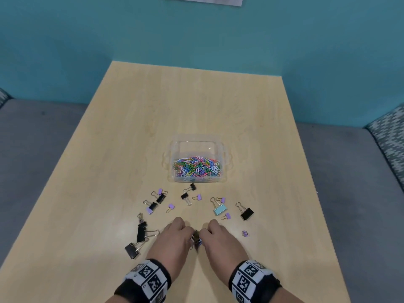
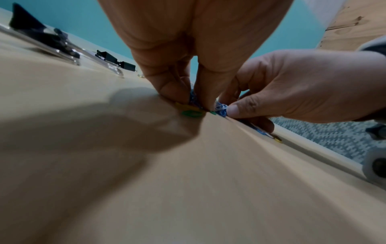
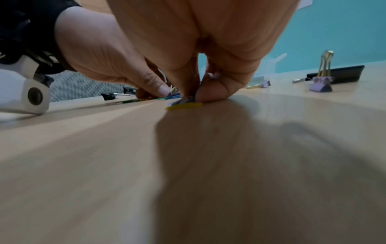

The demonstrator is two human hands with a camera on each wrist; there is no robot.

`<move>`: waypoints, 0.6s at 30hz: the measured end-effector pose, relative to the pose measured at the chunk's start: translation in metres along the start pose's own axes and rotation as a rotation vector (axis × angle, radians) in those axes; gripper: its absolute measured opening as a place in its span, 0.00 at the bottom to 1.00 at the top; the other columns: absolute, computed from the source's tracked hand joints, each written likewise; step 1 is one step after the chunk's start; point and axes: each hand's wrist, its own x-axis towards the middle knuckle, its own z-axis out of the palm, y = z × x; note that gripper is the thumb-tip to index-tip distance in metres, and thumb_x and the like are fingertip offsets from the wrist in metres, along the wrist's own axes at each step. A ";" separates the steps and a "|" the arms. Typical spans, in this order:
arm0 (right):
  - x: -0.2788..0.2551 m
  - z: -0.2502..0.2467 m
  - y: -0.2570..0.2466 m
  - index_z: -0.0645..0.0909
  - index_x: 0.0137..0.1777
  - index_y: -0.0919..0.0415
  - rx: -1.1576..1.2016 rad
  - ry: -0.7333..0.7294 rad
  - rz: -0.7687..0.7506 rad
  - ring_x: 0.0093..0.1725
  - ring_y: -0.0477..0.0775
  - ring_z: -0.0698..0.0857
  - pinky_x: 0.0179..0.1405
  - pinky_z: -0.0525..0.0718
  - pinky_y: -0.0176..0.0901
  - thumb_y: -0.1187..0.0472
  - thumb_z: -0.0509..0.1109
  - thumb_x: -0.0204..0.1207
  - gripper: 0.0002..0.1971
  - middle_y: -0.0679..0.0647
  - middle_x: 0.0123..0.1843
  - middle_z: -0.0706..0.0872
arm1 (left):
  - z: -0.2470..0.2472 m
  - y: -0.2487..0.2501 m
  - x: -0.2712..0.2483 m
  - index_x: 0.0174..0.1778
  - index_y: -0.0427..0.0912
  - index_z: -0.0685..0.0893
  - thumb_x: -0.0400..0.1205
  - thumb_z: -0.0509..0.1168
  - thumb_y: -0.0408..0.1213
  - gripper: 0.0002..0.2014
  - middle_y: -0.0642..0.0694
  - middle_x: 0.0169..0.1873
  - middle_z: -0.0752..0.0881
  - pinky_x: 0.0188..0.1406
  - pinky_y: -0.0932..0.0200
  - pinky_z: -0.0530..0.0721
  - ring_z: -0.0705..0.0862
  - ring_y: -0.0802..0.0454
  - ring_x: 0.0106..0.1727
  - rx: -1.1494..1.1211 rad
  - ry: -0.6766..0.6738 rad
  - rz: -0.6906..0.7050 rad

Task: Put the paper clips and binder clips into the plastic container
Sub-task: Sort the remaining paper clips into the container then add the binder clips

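Note:
A clear plastic container (image 1: 172,147) stands mid-table with several coloured paper clips (image 1: 196,168) in it. Near the front edge, my left hand (image 1: 184,234) and right hand (image 1: 206,232) meet over a small heap of loose paper clips (image 1: 196,239). In the left wrist view, my left hand (image 2: 193,101) pinches blue clips, with green and yellow paper clips (image 2: 191,113) flat beneath. In the right wrist view, my right hand (image 3: 191,97) pinches clips above a yellow paper clip (image 3: 184,105). Several binder clips lie between hands and container: a light blue one (image 1: 220,210) and black ones (image 1: 247,213).
More black binder clips (image 1: 141,232) lie left of my left hand, and a small purple binder clip (image 1: 245,233) right of my right hand. The wooden table (image 1: 196,106) stretches to a teal wall. Grey seating flanks both table sides.

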 end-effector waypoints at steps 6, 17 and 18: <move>0.004 -0.019 -0.001 0.72 0.56 0.58 0.012 -0.058 -0.014 0.42 0.52 0.65 0.36 0.65 0.45 0.76 0.61 0.70 0.18 0.56 0.57 0.72 | -0.008 0.005 0.005 0.42 0.45 0.76 0.81 0.62 0.38 0.03 0.52 0.43 0.71 0.36 0.57 0.72 0.73 0.52 0.37 -0.010 -0.055 -0.047; 0.014 -0.033 0.011 0.67 0.41 0.55 0.107 -0.129 0.012 0.34 0.53 0.71 0.24 0.59 0.37 0.67 0.57 0.79 0.07 0.51 0.45 0.70 | -0.035 0.002 0.014 0.28 0.56 0.72 0.76 0.67 0.40 0.13 0.56 0.35 0.77 0.32 0.68 0.72 0.76 0.61 0.34 -0.199 -0.141 -0.152; 0.014 -0.038 0.013 0.69 0.41 0.55 0.148 -0.120 0.006 0.38 0.55 0.74 0.27 0.65 0.37 0.66 0.57 0.79 0.06 0.51 0.45 0.72 | -0.041 0.001 0.014 0.28 0.55 0.75 0.75 0.68 0.40 0.11 0.54 0.34 0.79 0.32 0.68 0.76 0.78 0.60 0.33 -0.265 -0.146 -0.179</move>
